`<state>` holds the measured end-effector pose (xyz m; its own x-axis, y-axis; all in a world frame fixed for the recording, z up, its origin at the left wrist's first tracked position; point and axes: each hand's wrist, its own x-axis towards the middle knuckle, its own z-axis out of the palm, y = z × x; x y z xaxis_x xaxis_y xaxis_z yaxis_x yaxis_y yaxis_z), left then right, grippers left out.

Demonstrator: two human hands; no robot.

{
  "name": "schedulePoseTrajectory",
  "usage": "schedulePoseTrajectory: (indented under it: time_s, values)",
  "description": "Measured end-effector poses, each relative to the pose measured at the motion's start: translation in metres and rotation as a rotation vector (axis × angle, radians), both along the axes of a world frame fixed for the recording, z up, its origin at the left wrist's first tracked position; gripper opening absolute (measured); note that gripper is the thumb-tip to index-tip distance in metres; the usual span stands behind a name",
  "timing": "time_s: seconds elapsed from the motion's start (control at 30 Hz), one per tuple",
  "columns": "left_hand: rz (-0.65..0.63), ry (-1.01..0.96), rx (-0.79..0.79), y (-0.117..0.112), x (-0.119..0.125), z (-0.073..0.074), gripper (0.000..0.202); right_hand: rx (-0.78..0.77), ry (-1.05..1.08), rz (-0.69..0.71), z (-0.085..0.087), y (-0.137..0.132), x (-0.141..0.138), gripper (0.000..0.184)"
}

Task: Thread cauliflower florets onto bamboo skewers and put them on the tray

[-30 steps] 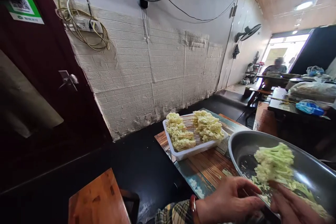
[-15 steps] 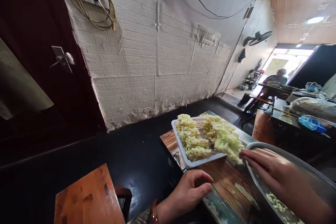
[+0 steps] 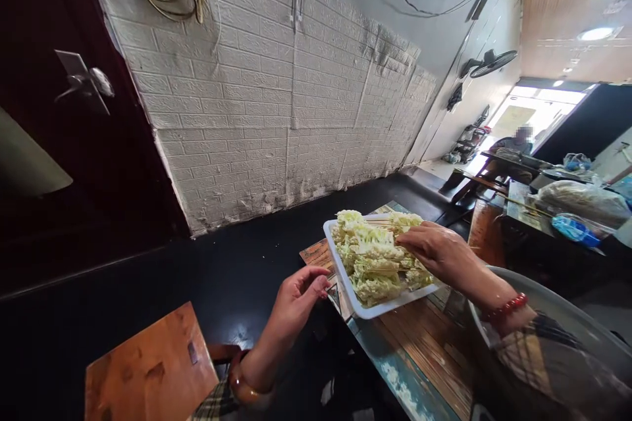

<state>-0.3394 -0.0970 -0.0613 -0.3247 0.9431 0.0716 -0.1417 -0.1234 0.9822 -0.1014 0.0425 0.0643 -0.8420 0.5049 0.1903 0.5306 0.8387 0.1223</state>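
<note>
A white tray (image 3: 394, 306) holds several cauliflower skewers (image 3: 378, 268), their pale florets heaped over thin wooden sticks. My right hand (image 3: 439, 253) is over the tray's right side, fingers pinched together at the end of a cauliflower skewer (image 3: 372, 235) lying across the pile; its stick is mostly hidden by the fingers. Left of the tray, my left hand (image 3: 296, 299) hangs in the air with thumb and curled fingers apart, holding nothing. A large metal basin (image 3: 553, 299) stands under my right forearm, which hides much of it.
The tray rests on a wood-patterned table (image 3: 419, 348). An orange-brown stool (image 3: 148, 368) stands at lower left. Behind are a white brick wall (image 3: 237, 118) and a dark red door (image 3: 44, 158). Bagged goods (image 3: 582, 204) lie on another table, and a person (image 3: 516, 143) sits farther back.
My right hand has moved left from beside the basin to over the tray, bringing the cauliflower skewer onto the pile. My left hand has shifted left and up, away from the table edge.
</note>
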Motion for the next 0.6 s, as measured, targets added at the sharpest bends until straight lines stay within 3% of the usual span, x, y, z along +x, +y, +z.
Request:
schedulePoseTrajectory:
  time_s: [0.17, 0.3, 0.43, 0.6]
  values:
    - [0.150, 0.276, 0.141, 0.019, -0.002, 0.012, 0.028, 0.021, -0.105, -0.021, -0.010, 0.006, -0.009, 0.032]
    - [0.218, 0.613, 0.373, 0.038, 0.005, 0.026, 0.027, 0.029, -0.069, -0.040, -0.017, 0.003, -0.007, 0.029]
    - [0.068, 0.920, 0.521, 0.054, 0.022, 0.035, 0.038, 0.013, -0.005, -0.045, -0.021, -0.001, -0.003, 0.026]
    - [-0.101, 1.165, 0.481, 0.061, 0.038, 0.031, 0.044, -0.023, 0.049, -0.068, -0.030, 0.001, 0.001, 0.023]
